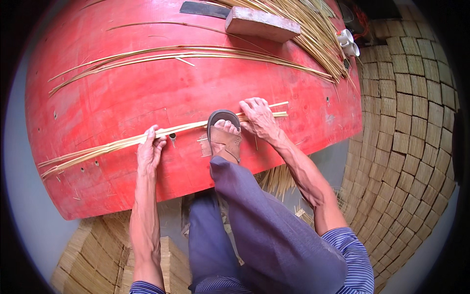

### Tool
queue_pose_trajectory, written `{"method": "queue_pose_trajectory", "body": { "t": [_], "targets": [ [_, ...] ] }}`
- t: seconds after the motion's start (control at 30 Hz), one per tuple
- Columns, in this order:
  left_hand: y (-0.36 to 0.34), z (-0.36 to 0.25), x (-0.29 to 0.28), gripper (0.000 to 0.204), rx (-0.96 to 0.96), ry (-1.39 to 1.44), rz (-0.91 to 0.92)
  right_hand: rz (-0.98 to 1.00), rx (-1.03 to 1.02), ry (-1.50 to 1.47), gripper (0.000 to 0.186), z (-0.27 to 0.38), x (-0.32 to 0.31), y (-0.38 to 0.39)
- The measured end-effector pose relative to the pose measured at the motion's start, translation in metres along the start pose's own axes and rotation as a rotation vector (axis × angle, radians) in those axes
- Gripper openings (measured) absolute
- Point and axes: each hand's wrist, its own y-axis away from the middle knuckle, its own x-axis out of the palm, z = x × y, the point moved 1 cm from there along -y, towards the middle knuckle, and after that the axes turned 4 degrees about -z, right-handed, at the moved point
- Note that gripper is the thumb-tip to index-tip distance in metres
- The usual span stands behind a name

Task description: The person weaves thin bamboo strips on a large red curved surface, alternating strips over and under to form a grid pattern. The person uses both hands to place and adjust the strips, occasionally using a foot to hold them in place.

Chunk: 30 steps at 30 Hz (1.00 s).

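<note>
A bundle of long pale bamboo strips (98, 149) lies across the red board (98, 112), slanting up to the right. My left hand (151, 151) grips it left of centre, fingers curled at the strips. My right hand (258, 118) holds it near the right end, fingers bent over it. Between my hands, my foot in a brown sandal (224, 137) rests on the board at the strips, hiding part of them. A small metal fitting (172, 137) shows just below the bundle.
Loose strips (191, 53) and a pile (313, 39) lie farther back, with a brick (262, 23), a dark flat bar (202, 9) and white cylinders (345, 37). Stacked woven blocks (401, 137) stand at right; more bundles (98, 245) sit below the board.
</note>
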Motion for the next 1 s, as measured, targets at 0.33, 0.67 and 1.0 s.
{"method": "queue_pose_trajectory", "body": {
  "t": [0.33,0.67,1.0],
  "targets": [
    [0.017,0.021,0.003,0.027,-0.016,0.059,-0.041,-0.266,0.338,0.063,0.044,-0.008,0.026,0.049],
    [0.018,0.026,0.012,0.031,-0.01,0.054,-0.085,-0.3,0.299,0.092,0.036,-0.019,0.032,0.049],
    [0.048,0.013,0.024,0.04,-0.077,0.105,-0.115,-0.134,0.32,0.181,0.029,-0.008,0.008,0.017]
  ]
}}
